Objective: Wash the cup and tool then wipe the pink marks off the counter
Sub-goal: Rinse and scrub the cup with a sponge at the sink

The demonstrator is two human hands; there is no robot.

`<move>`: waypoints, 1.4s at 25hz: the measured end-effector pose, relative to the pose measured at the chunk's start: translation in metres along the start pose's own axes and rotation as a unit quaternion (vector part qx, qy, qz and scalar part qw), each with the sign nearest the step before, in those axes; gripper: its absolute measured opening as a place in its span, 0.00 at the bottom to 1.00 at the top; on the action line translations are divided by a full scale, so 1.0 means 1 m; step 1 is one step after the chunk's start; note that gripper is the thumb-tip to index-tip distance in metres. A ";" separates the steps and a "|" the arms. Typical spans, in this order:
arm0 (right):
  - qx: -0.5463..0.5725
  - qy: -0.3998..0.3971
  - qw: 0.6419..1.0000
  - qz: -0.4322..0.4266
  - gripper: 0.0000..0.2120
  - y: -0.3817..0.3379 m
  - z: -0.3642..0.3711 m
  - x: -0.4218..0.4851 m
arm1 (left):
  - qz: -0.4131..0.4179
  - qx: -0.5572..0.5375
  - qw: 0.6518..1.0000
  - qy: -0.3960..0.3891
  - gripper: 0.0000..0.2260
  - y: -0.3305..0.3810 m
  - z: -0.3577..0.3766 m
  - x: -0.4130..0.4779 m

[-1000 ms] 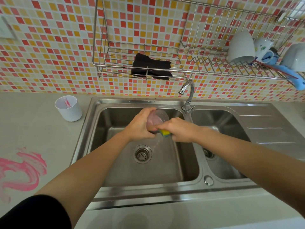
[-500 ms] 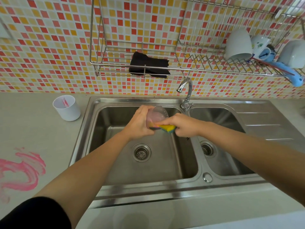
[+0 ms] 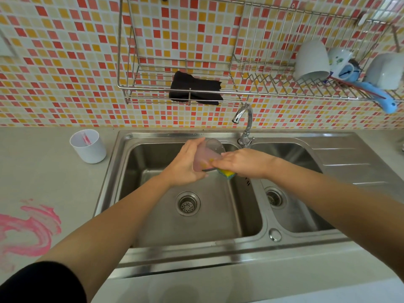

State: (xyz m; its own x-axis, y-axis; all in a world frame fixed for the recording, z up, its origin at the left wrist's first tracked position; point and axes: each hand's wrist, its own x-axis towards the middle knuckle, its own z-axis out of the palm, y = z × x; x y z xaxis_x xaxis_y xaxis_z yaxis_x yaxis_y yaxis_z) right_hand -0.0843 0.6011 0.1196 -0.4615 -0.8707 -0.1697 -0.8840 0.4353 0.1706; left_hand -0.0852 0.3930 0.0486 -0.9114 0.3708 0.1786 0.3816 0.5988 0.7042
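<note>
Over the left sink basin, my left hand grips a see-through cup with a pink film inside, tilted with its mouth toward the tap. My right hand holds a yellow and blue sponge and presses it against the cup's lower side. Pink smeared marks lie on the grey counter at the far left. A white cup with a pink-stained tool inside stands on the counter left of the sink.
A chrome tap rises between the two basins, with no water visibly running. A black cloth lies on the wire wall rack. White mugs and a blue utensil hang on the rack's right part. A drainboard lies to the right.
Both hands have shifted a little with the cup. The sponge has moved along the cup's lower side, and the cup is tilted more upright than a second ago.
</note>
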 end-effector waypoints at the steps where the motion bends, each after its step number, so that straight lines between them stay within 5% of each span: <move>1: -0.016 0.019 0.999 -0.026 0.27 0.004 0.001 -0.002 | 0.005 0.005 1.000 -0.023 0.46 0.000 -0.004 -0.001; 4: -0.018 0.005 0.998 -0.061 0.28 0.007 0.002 -0.001 | 0.002 0.011 0.999 -0.046 0.42 0.000 -0.008 -0.003; 7: 0.091 -0.046 0.994 0.031 0.26 -0.001 -0.002 0.005 | -0.002 0.042 0.999 -0.021 0.41 -0.002 0.001 -0.005; 10: 0.218 0.002 0.971 0.103 0.20 -0.016 -0.002 0.009 | -0.001 0.078 0.995 0.055 0.41 -0.002 0.009 -0.008; 16: 0.047 -0.012 0.996 0.080 0.28 -0.013 -0.003 0.003 | 0.038 0.063 0.995 0.070 0.40 0.002 0.011 -0.003; 19: 0.246 0.018 0.961 0.128 0.20 -0.022 -0.004 0.008 | 0.058 0.092 0.990 0.088 0.38 -0.002 0.013 -0.005; 21: 0.297 0.010 0.944 0.141 0.22 -0.023 -0.009 0.007 | 0.056 0.088 0.990 0.095 0.37 -0.003 0.015 -0.007; 25: 0.074 -0.054 0.994 0.051 0.25 -0.008 -0.009 0.001 | 0.040 0.066 0.993 0.089 0.39 0.001 0.019 -0.008; 26: 0.105 -0.036 0.992 0.064 0.24 -0.007 -0.007 0.001 | 0.036 0.059 0.994 0.090 0.39 0.003 0.019 -0.007; 28: 0.309 -0.005 0.939 0.148 0.22 -0.013 -0.010 0.008 | 0.041 0.058 0.993 0.095 0.38 0.003 0.019 -0.006; 30: 0.523 0.027 0.822 0.222 0.18 -0.017 -0.010 0.013 | 0.046 0.065 0.991 0.110 0.37 0.004 0.018 -0.006; 32: 0.575 0.076 0.773 0.258 0.14 -0.018 -0.011 0.014 | 0.050 0.080 0.986 0.137 0.35 0.007 0.016 -0.004; 35: 0.401 0.129 0.878 0.229 0.14 -0.023 -0.011 0.014 | 0.062 0.102 0.982 0.143 0.36 0.006 0.017 -0.003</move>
State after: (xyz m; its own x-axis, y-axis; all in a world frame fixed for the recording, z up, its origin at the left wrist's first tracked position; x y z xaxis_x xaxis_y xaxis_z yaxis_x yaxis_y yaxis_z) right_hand -0.0695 0.5766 0.1238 -0.8409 -0.5409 -0.0182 -0.4272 0.6841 -0.5912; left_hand -0.0771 0.4074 0.0409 -0.8508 0.2519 0.4612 0.4886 0.7023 0.5177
